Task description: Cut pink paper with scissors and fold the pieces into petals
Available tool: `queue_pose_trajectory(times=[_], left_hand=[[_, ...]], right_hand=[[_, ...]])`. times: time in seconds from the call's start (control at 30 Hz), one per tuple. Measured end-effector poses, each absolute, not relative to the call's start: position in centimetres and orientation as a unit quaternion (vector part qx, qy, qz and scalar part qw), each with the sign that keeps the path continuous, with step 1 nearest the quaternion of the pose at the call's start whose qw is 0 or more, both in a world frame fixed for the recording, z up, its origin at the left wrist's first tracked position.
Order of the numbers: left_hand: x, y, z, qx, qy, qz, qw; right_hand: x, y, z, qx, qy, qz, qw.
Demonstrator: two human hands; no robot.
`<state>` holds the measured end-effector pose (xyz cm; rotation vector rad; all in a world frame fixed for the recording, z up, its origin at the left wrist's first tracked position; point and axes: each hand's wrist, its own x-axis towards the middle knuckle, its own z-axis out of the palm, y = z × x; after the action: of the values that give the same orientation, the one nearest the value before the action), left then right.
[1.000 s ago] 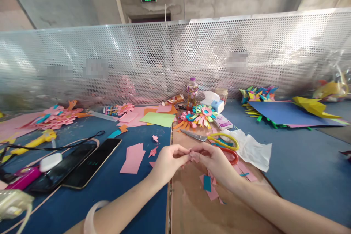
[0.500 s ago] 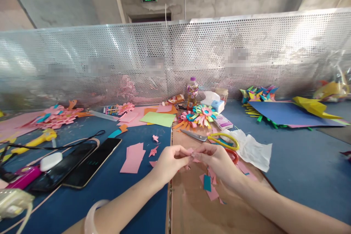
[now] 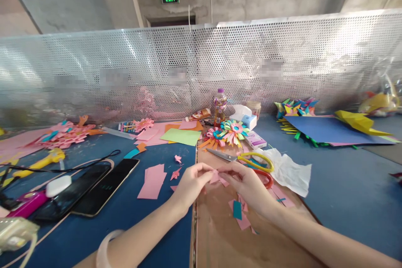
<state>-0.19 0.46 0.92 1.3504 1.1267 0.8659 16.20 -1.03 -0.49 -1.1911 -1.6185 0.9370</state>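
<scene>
Between my two hands is a small folded piece of pink paper (image 3: 217, 177), held above the brown board. My left hand (image 3: 195, 182) pinches its left side, and the fingers of my right hand (image 3: 243, 181) are closed on its right side. Part of the paper hides behind the fingers. Just beyond my right hand lie scissors (image 3: 256, 161) with yellow and red handles. Pink paper scraps with a teal piece (image 3: 237, 209) rest below the hands. To the left are pink paper rectangles (image 3: 152, 181) and small folded pink pieces (image 3: 176, 173).
Two phones (image 3: 108, 188) and a yellow glue gun (image 3: 40, 163) lie at left. Paper flowers (image 3: 234, 132), a drink bottle (image 3: 220, 106) and a tissue pack (image 3: 248, 120) stand behind the scissors. A crumpled tissue (image 3: 293, 171) lies at right. A perforated metal screen (image 3: 226, 63) borders the back.
My fingers have shifted slightly apart on the pink paper, and more of it now shows between and below them. Other things on the table have stayed in place.
</scene>
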Motion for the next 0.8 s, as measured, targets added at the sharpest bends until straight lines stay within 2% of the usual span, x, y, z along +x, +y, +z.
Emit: queue_pose_trajectory(times=[0.37,0.6,0.8], left_hand=[[-0.2,0.4,0.9,0.583,0.494,0.386,0.517],[-0.1,0.1,0.9,0.582,0.494,0.391,0.514],[0.1,-0.2,0.7,0.588,0.488,0.398,0.508]], right_hand=[[16.3,-0.7,-1.8,-0.396,-0.776,0.086,0.484],[16.2,-1.0,-1.8,-0.399,-0.77,0.05,0.495],[15.9,-1.3,-1.8,-0.435,-0.747,0.091,0.494]])
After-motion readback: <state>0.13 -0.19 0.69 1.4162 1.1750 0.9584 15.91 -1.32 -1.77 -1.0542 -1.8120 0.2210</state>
